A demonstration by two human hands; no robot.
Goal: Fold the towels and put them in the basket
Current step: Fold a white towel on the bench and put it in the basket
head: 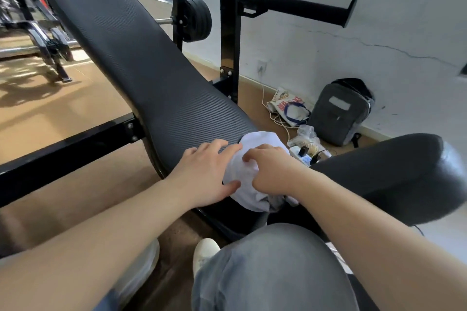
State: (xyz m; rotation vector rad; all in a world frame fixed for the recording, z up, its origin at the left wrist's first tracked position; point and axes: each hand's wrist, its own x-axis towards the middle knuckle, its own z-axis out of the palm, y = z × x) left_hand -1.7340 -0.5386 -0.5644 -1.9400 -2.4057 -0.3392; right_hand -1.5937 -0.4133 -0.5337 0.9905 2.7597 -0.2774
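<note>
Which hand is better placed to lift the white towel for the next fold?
Probably the right hand: its curled fingers already pinch the white towel. The left hand lies flat at its edge, on the bench.

the towel is white cloth, soft and matt, creased. the bench pad beneath it is black, finely ribbed, faintly shiny — its frame is glossy black painted metal (bolts bare). far right, the backpack is grey matt fabric.
</note>
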